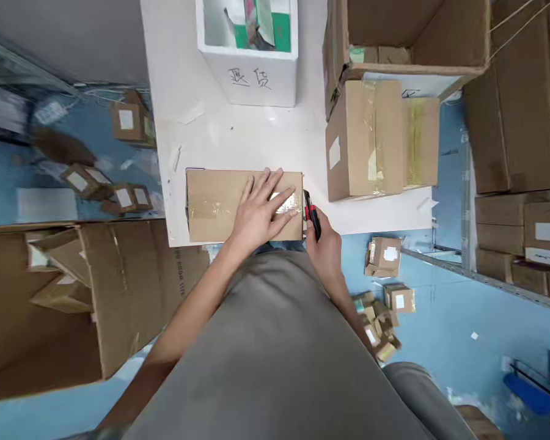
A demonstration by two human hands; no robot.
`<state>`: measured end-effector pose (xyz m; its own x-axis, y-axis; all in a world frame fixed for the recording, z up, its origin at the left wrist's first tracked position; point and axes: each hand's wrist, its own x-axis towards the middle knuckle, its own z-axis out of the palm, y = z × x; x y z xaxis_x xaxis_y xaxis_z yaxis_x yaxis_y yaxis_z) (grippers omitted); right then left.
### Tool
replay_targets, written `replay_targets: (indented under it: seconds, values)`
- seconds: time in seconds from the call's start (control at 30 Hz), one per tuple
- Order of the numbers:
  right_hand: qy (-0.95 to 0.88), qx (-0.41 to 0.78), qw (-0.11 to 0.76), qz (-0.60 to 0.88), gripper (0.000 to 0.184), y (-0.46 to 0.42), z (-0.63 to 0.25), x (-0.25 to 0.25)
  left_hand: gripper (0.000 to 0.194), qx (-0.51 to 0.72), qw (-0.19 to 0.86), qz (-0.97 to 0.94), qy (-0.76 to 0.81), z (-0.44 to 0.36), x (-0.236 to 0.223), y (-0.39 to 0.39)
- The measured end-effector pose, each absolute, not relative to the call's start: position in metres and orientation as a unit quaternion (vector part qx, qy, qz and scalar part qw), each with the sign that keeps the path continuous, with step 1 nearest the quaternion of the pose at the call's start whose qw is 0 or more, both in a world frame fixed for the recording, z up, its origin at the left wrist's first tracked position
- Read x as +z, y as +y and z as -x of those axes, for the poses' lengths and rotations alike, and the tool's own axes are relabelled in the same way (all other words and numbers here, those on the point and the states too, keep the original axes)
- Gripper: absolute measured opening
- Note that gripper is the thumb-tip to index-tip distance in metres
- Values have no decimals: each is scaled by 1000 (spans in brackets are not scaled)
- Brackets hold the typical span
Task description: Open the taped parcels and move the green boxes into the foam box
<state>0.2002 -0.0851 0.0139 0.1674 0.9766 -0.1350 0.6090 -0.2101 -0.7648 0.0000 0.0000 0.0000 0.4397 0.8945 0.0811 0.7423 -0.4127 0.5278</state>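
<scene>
A long brown cardboard box [211,220] lies at the near edge of the white table, with clear tape across its top. My left hand [261,211] rests flat on it, fingers spread, partly covering a shiny taped patch near the right end. In my right hand [323,244] is a red and black box cutter [311,214], held just beside the box's right end with its tip pointing away from me. Whether the blade touches the cardboard I cannot tell.
A white foam box [252,79] with handwriting stands at the table's back. Taped cartons [357,140] and a large open carton [417,70] occupy its right side. A big open carton [132,287] is at left. Small boxes [385,256] lie on the blue floor.
</scene>
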Motion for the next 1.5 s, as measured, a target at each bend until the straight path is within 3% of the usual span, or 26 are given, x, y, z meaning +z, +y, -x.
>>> replay_targets:
  seconds: [0.9,1.5]
  values:
    - [-583,350,183,710,54,-66,-198,46,60,192,229,-767,568,-14,-1,-17]
    - [-589,315,-144,730,60,-82,-173,103,60,194,249,-761,567,-16,1,-17]
